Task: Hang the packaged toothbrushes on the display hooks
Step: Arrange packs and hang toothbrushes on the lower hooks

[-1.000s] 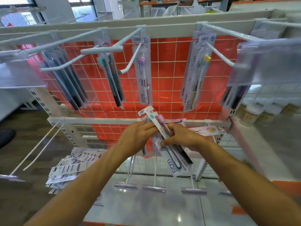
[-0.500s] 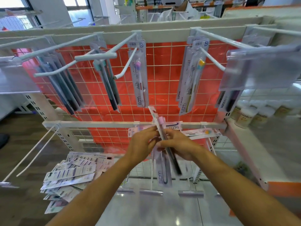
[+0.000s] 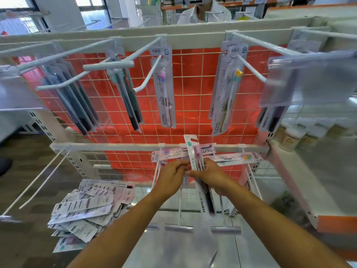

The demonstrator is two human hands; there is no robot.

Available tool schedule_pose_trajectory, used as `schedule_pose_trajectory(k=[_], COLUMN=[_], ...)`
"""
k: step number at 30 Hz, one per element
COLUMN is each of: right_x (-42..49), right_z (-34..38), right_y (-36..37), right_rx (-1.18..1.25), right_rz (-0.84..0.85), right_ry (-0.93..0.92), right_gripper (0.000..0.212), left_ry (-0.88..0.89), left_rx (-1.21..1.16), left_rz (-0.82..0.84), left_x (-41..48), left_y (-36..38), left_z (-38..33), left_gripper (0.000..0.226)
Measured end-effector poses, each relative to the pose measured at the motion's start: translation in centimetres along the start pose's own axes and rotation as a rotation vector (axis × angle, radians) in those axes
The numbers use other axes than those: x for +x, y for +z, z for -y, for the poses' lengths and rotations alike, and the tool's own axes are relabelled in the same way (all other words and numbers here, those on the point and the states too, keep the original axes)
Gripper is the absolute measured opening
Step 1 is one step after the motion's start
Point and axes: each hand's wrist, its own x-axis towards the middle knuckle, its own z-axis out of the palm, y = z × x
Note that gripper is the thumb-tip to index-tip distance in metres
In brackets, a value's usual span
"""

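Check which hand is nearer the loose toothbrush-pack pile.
Left. The left hand is up and right of the pile; the right hand is farther right. Both grip the Hane pack.

— What is hidden at the hands?
— Fingers of the right hand (image 3: 214, 176) are covered by the held packs (image 3: 199, 167); whether these are pinched by the left hand (image 3: 172, 176) cannot be made out. Their lower end is smeared.
— And elsewhere?
— The person (image 3: 202, 14) behind the rack (image 3: 193, 40) is cut off by the top edge; print on the heaped packs (image 3: 85, 207) cannot be read; the bottles (image 3: 289, 136) are blurred.
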Motion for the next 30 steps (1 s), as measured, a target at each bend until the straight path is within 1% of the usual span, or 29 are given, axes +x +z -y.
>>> schedule_pose_trajectory(k=[2, 5, 6, 8, 9, 11, 14, 16, 18, 20, 22, 24, 25, 27, 30], right_x=[-0.2, -0.3, -0.2, -0.1, -0.1, -0.5, -0.9, -0.7, -0.4, -0.2, 0.2, 0.9, 1.1, 1.3, 1.4], right_z=[0.0, -0.2, -0.2, -0.2, -0.1, 0.4, 0.9, 0.9, 0.8, 0.7, 0.4, -0.3, -0.5, -1.1, -1.6], right_y=[0.2, 0.4, 0.4, 0.7, 0.8, 0.8, 0.2, -0.5, -1.5, -2.5, -3.4, -4.1, -4.3, -4.6, -4.9], right_rx=[-0.054, -0.109, -0.140, -0.208, -0.238, -0.257, -0.284, -0.303, -0.304, -0.265, -0.273, -0.315, -0.315, -0.276, -0.273], right_rz=[0.007, 0.011, 0.007, 0.019, 0.036, 0.073, 0.130, 0.131, 0.077, -0.010, -0.169, -0.334, -0.388, -0.412, -0.389], right_ry=[-0.013, -0.016, -0.016, -0.039, -0.053, -0.083, -0.125, -0.132, -0.112, -0.086, -0.059, 0.008, 0.049, 0.119, 0.192], right_gripper=[0.027, 0.027, 0.030, 0.042, 0.042, 0.031, 0.029, 0.026, 0.028, 0.027, 0.025, 0.018, 0.018, 0.026, 0.028], left_ry=[-0.082, -0.120, -0.132, -0.156, -0.161, -0.167, -0.192, -0.205, -0.197, -0.192, -0.191, -0.182, -0.177, -0.173, -0.175], left_rx=[-0.155, -0.210, -0.223, -0.293, -0.311, -0.270, -0.257, -0.275, -0.266, -0.254, -0.250, -0.280, -0.301, -0.327, -0.339], left_rz=[-0.019, -0.059, -0.064, -0.064, -0.065, -0.085, -0.102, -0.117, -0.134, -0.146, -0.141, -0.127, -0.117, -0.102, -0.075], left_x=[-0.3, -0.3, -0.2, -0.2, -0.2, -0.2, 0.1, 0.3, 0.4, 0.4, 0.4, 0.3, 0.2, 0.2, 0.4], left_y=[0.3, 0.6, 0.7, 0.9, 1.1, 1.2, 1.1, 0.9, 0.6, 0.4, 0.4, 0.4, 0.4, 0.5, 0.8], left_z=[-0.6, -1.1, -1.3, -1.7, -1.8, -2.0, -1.9, -1.8, -1.8, -1.8, -1.9, -2.0, -2.1, -2.3, -2.3], left_gripper=[0.032, 0.020, 0.016, 0.013, 0.015, 0.015, 0.016, 0.014, 0.009, 0.009, 0.010, 0.011, 0.011, 0.010, 0.012])
